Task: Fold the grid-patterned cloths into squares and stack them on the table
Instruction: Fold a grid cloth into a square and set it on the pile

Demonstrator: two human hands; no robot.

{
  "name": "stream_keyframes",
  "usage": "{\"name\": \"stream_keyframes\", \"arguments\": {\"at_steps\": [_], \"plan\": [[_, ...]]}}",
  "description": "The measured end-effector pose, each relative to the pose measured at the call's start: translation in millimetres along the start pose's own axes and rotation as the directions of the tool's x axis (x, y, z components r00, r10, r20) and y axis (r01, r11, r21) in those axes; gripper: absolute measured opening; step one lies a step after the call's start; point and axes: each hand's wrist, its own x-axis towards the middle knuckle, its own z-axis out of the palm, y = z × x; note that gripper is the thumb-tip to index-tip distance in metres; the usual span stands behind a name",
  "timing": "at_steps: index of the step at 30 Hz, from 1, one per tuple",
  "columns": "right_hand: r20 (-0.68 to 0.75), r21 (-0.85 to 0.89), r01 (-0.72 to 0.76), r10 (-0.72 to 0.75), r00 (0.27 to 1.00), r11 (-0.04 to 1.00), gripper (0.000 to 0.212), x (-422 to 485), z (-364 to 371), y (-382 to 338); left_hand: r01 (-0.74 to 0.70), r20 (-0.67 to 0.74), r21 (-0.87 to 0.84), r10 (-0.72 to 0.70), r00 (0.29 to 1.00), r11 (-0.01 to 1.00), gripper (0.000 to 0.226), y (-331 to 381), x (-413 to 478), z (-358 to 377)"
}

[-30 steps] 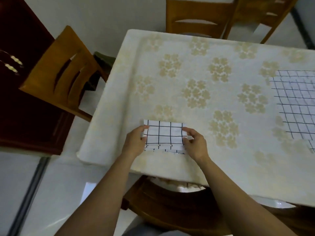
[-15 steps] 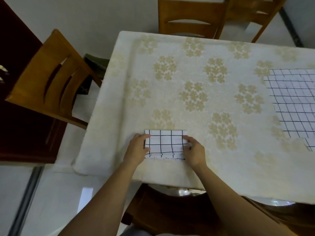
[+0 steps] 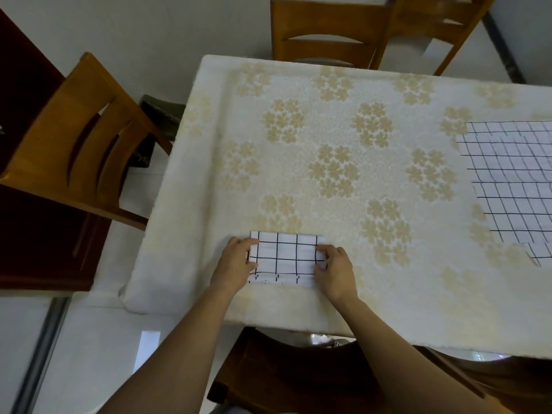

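Observation:
A small folded grid-patterned cloth [image 3: 285, 258], white with black lines, lies flat on the table [image 3: 328, 130] close to its near edge. My left hand [image 3: 236, 261] pinches its left edge between thumb and fingers. My right hand [image 3: 334, 270] holds the right edge the same way, fingers curled onto the top. A second grid-patterned cloth [image 3: 513, 180] lies spread out unfolded at the table's right side, partly cut off by the frame.
The table wears a cream cloth with tan flower prints. A wooden chair [image 3: 77, 150] stands at the left, two more chairs [image 3: 331, 31] at the far side, and a dark chair [image 3: 298, 372] below the near edge. Dark wooden furniture [image 3: 33, 234] is at far left.
Both hands stay on the sides of the folded cloth. It has settled flatter on the table, its near edge less wavy. My view has shifted slightly.

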Motion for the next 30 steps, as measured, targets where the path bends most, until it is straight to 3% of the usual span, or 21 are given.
{"name": "stream_keyframes", "arguments": {"at_steps": [15,22,26,28,30], "plan": [[-0.008,0.017,0.052,-0.051,0.999,0.999,0.04,-6,1,0,0.017,0.004,-0.002,-0.017,1.0,1.0,0.057,2,-3,-6],[0.009,-0.058,-0.007,0.007,1.0,0.998,0.044,-7,7,6,0.016,0.004,0.111,-0.016,1.0,0.994,0.055,4,-7,-6],[-0.116,-0.315,0.103,-0.146,0.982,0.943,0.044,-5,7,-5,-0.07,-0.091,0.449,0.123,0.988,0.891,0.055,23,-9,-11],[-0.118,-0.336,0.236,-0.289,0.95,0.912,0.045,-4,9,-18,-0.172,-0.081,0.417,0.225,0.971,0.892,0.054,35,-11,-5],[-0.019,-0.329,0.34,-0.366,0.93,0.881,0.048,0,15,-30,-0.254,0.02,0.361,0.264,0.964,0.898,0.058,45,-12,5]]}}
